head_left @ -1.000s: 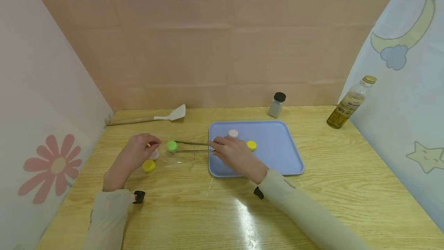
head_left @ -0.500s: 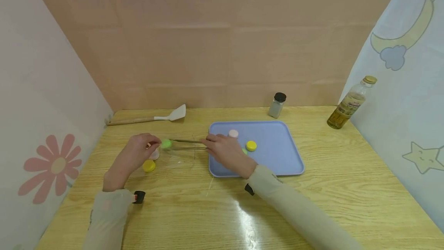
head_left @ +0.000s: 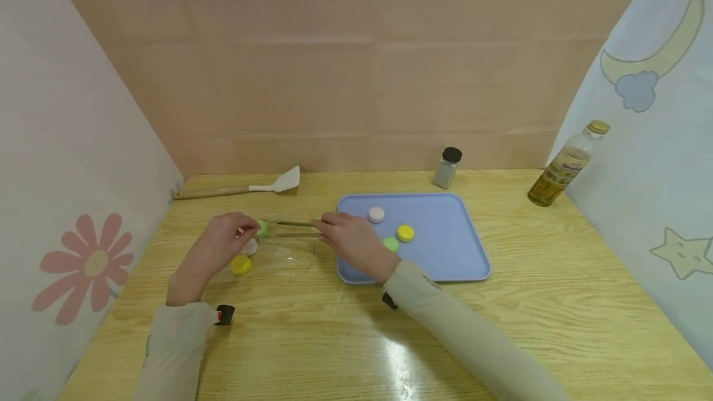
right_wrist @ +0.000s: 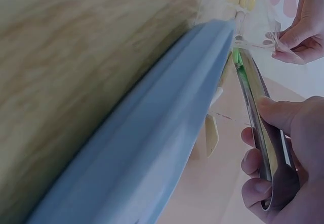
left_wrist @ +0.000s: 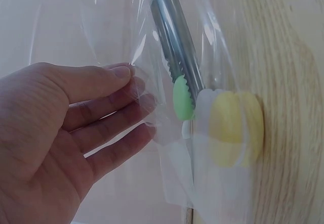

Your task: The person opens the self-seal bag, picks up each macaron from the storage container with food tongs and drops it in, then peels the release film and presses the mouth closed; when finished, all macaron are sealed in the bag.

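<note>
Left fingers (left_wrist: 114, 122) pinched, right fingers (right_wrist: 252, 161) curled

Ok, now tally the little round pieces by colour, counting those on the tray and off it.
Yellow pieces: 2
Green pieces: 2
Pale pink pieces: 2
Total in sight: 6
</note>
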`<state>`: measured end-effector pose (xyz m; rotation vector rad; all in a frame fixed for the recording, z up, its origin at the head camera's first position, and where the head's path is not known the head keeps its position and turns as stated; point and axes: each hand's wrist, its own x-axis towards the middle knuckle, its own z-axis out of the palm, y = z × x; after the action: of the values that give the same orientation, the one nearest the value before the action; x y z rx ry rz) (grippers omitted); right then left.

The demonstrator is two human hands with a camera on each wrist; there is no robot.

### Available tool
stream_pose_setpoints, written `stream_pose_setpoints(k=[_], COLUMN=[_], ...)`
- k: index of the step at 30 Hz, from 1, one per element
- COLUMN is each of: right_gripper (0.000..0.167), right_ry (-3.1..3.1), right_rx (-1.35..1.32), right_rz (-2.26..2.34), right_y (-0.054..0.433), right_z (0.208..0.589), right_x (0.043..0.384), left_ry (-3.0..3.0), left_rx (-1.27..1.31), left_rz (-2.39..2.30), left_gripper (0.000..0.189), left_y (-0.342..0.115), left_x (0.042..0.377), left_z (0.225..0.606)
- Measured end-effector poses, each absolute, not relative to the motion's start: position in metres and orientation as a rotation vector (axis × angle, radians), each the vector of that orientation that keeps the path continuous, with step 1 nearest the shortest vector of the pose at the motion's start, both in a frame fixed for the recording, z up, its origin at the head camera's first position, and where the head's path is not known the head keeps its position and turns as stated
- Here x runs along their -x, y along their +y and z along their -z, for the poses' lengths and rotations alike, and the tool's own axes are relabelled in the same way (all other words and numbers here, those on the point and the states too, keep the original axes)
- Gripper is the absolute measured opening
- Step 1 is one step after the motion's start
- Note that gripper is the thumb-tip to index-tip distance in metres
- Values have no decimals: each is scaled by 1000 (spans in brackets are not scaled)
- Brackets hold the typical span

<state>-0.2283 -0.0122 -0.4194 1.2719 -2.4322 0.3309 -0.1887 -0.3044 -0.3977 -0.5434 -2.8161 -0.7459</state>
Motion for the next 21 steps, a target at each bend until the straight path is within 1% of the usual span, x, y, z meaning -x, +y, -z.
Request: stream_pose_setpoints(k=[11, 21], right_gripper=[33, 32], right_ry=[-2495, -2540], right_rx=[-1242, -1234], right_rz=[-185, -151], right_y=[-26, -35], right_z=[414, 416], right_x=[229, 230], left_ry=[-2830, -2826], left_rx=[535, 547], left_rz=[754, 751], left_gripper=[10, 10], left_y=[-305, -305], left_x=[188, 191], left_z=[395, 397])
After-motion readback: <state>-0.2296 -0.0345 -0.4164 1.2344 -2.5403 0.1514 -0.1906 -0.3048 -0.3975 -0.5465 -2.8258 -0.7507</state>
